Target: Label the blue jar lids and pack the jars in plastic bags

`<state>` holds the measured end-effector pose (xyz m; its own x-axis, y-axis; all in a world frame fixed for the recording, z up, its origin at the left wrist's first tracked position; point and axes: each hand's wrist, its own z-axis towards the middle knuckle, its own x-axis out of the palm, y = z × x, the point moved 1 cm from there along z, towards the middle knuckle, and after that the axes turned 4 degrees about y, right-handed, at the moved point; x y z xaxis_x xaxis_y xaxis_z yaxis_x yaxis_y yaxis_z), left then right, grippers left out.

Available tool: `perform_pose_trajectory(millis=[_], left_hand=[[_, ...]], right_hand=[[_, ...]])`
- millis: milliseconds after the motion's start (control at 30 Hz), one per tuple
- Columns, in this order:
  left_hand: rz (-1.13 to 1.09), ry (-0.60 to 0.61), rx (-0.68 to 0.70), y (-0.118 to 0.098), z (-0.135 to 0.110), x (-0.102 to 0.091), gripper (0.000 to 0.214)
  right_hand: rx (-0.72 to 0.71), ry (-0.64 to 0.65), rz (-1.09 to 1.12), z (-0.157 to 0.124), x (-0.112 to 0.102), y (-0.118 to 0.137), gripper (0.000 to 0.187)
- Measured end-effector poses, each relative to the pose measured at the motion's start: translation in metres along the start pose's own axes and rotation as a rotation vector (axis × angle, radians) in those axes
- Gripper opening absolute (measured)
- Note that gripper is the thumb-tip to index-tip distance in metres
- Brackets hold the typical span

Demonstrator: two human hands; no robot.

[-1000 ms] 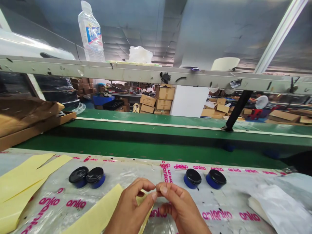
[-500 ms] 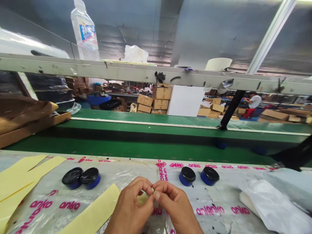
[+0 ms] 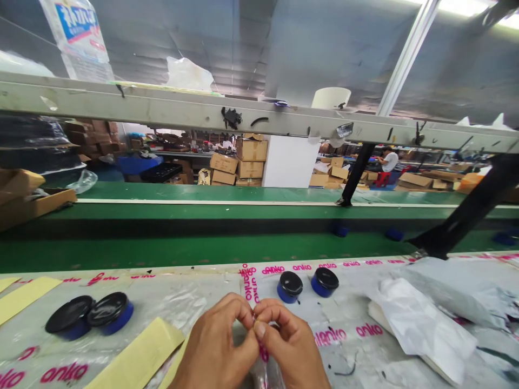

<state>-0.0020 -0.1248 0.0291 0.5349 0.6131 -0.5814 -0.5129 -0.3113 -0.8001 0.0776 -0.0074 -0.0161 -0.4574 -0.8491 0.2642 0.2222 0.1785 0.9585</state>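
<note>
My left hand and my right hand meet at the bottom centre, fingertips pinched together on a small item I cannot make out, above a crinkled clear bag. A yellow paper strip lies just left of my left hand. Two blue tins with black lids sit at the left, touching each other. Two more blue tins stand just beyond my right hand.
Clear plastic printed with pink "anko" covers the table. White plastic bags are heaped at the right. A green conveyor belt runs behind, under a metal shelf rail. Cardboard boxes sit far left.
The view has swung to the right, so the tins and yellow strips slid left in frame. My hands stay pinched together, drawn slightly closer and lower.
</note>
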Motion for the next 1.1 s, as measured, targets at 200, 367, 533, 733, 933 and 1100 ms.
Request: perform_pose_trajectory(millis=[200,367,533,733,933,1100], left_hand=[[0.15,0.032,0.043,0.004,0.007,0.019,0.009],[0.082,0.046,0.074,0.0,0.031,0.026,0.024],[0.018,0.237,0.16,0.005,0.078,0.053,0.087],[-0.006,0.31,0.137,0.017,0.108,0.088,0.106],[-0.025,0.159,0.114,0.019,0.104,0.101,0.105],[-0.055,0.08,0.153,0.027,0.097,0.109,0.1]], right_hand=[[-0.078,-0.124,0.0,-0.002,-0.013,0.002,0.036],[-0.002,-0.368,-0.107,0.015,-0.055,0.012,0.038],[0.141,-0.442,-0.047,0.031,-0.088,0.013,0.044],[0.183,-0.511,0.037,0.036,-0.093,0.004,0.046],[0.175,-0.437,0.038,0.043,-0.095,-0.009,0.048],[0.129,-0.381,0.018,0.046,-0.094,-0.018,0.042]])
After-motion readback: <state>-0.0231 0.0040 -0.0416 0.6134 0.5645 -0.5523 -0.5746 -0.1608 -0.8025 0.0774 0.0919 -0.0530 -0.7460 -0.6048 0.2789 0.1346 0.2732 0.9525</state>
